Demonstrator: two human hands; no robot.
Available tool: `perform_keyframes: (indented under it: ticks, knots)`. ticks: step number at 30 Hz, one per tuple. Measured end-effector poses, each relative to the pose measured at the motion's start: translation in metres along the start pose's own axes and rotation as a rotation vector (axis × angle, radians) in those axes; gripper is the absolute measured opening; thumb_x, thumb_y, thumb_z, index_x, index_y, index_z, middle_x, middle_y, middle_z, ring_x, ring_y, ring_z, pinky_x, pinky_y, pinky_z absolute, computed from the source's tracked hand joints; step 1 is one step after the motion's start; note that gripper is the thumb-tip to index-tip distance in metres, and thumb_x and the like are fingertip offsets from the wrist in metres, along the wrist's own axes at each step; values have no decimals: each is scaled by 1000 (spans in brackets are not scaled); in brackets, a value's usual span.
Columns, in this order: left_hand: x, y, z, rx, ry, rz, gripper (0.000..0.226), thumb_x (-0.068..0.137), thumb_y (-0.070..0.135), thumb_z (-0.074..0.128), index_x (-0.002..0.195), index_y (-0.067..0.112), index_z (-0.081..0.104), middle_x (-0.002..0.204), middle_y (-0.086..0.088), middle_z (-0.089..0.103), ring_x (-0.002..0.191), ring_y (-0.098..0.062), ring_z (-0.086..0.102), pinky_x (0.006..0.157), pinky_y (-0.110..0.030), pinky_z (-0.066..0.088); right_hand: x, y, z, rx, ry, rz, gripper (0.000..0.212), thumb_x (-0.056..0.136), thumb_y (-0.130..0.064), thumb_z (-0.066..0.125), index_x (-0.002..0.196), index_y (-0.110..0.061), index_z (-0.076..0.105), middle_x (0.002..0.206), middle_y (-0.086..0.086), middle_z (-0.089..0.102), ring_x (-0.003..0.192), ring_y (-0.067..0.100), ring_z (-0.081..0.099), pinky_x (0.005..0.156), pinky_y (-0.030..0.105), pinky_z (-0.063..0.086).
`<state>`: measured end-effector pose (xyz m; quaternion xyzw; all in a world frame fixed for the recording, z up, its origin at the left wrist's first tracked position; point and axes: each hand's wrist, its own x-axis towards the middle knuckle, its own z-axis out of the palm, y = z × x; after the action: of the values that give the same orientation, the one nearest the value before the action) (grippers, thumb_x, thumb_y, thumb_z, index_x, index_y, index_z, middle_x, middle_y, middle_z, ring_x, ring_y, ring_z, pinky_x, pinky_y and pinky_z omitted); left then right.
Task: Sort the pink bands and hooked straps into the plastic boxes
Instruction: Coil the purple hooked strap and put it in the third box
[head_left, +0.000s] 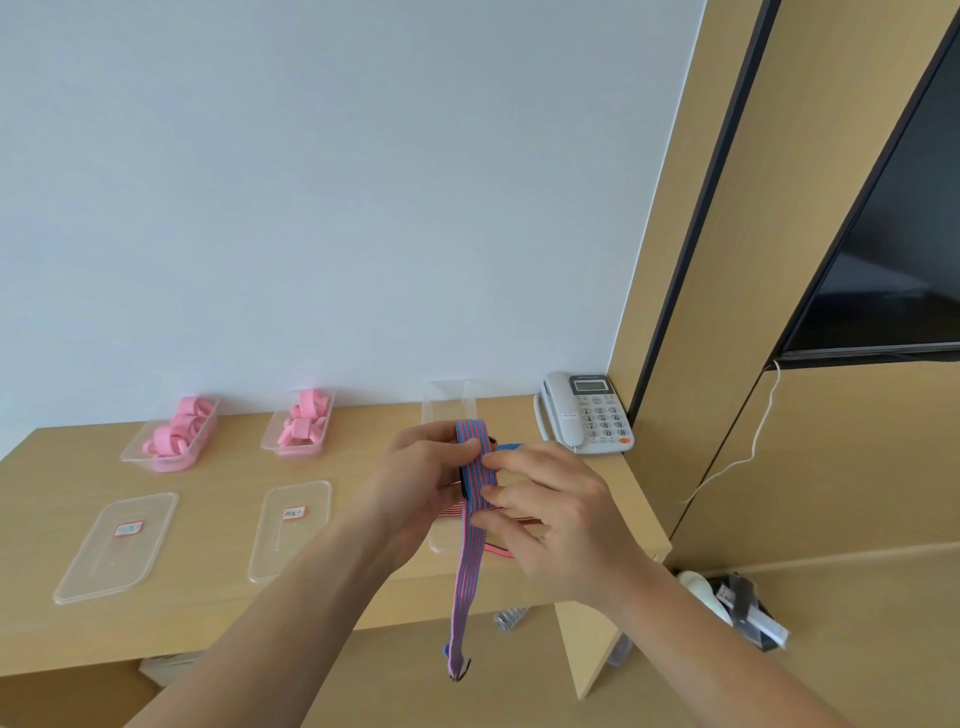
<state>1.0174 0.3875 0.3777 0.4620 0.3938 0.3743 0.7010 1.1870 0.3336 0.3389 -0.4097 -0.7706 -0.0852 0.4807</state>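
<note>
A blue-and-red striped hooked strap (470, 561) is folded between both hands above the desk. My left hand (421, 478) grips the folded part from the left. My right hand (545, 509) pinches it from the right. The strap's free end hangs down past the desk edge, with a dark hook (461, 673) at its tip. Two clear plastic boxes (171, 434) (298, 428) at the back hold pink bands. A third clear box (449, 402) stands behind my hands. Other straps (522, 522) lie partly hidden under my right hand.
Two clear lids with labels (117, 545) (291, 527) lie flat on the wooden desk (218, 613). A grey telephone (584, 413) sits at the back right corner. A dark screen (893, 270) hangs on the right wall. A bag (737, 605) lies on the floor.
</note>
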Motion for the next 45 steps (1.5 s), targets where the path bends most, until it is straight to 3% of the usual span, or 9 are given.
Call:
perform_keyframes:
  ticks: [5, 10, 14, 18, 24, 30, 34, 39, 45]
  knots:
    - [-5, 1, 5, 2, -17, 54, 25, 101, -7, 53, 122, -4, 66, 95, -14, 76, 82, -26, 71, 65, -32, 61, 17, -7, -6, 10, 82, 170, 19, 77, -15, 83, 94, -13, 75, 96, -5, 70, 93, 17, 61, 84, 26, 48]
    - [-8, 1, 5, 21, -14, 85, 40, 98, -12, 57, 132, 8, 56, 109, -14, 79, 91, -29, 72, 78, -38, 60, 31, -5, -15, 93, -291, 504, 63, 75, -25, 84, 132, -25, 58, 125, -11, 56, 120, 7, 45, 102, 30, 41]
    - [-7, -4, 5, 55, -46, 87, 48, 97, -14, 57, 138, 10, 51, 114, -14, 78, 99, -31, 75, 79, -41, 61, 42, -2, -23, 251, -398, 626, 60, 73, -16, 84, 124, -35, 59, 122, -14, 60, 111, 5, 57, 98, 36, 49]
    - [-7, -3, 3, 87, -101, 130, 52, 97, -12, 60, 140, 15, 50, 116, -12, 79, 105, -28, 75, 83, -36, 60, 40, -4, -25, 238, -331, 598, 59, 72, -12, 85, 116, -41, 59, 119, -14, 61, 108, 3, 57, 96, 30, 48]
    - [-9, -7, 5, 64, -102, 138, 44, 98, -8, 61, 138, 8, 52, 113, -20, 77, 96, -32, 75, 83, -41, 62, 40, -11, -25, 182, -297, 554, 65, 73, -9, 84, 124, -40, 59, 121, -20, 56, 111, -11, 48, 93, 5, 34]
    - [-13, -3, 5, 106, -134, 112, 31, 100, 20, 69, 128, 9, 65, 115, -16, 78, 99, -31, 75, 84, -35, 61, 48, -13, -25, 188, -342, 514, 61, 73, -3, 82, 124, -31, 63, 115, -16, 61, 108, -1, 55, 97, 24, 46]
    - [-11, -9, 3, 166, -130, 69, 50, 89, 50, 67, 121, 12, 73, 118, -14, 77, 102, -25, 74, 97, -45, 59, 53, -9, -25, 230, -322, 505, 58, 73, 2, 81, 121, -26, 66, 108, -12, 61, 97, 6, 62, 89, 29, 52]
    - [-9, -17, 4, 157, -126, 21, 55, 90, 67, 59, 120, 25, 76, 118, -8, 77, 111, -31, 74, 104, -49, 55, 56, -3, -23, 259, -289, 508, 56, 71, 6, 80, 117, -24, 68, 105, -10, 62, 94, 12, 64, 85, 36, 55]
    - [-7, -25, 9, 131, -44, -56, 60, 95, 66, 50, 120, 16, 74, 109, -14, 80, 92, -33, 78, 86, -41, 61, 59, 2, -23, 272, -222, 532, 53, 72, 6, 79, 119, -17, 68, 106, -7, 63, 99, 14, 64, 90, 40, 54]
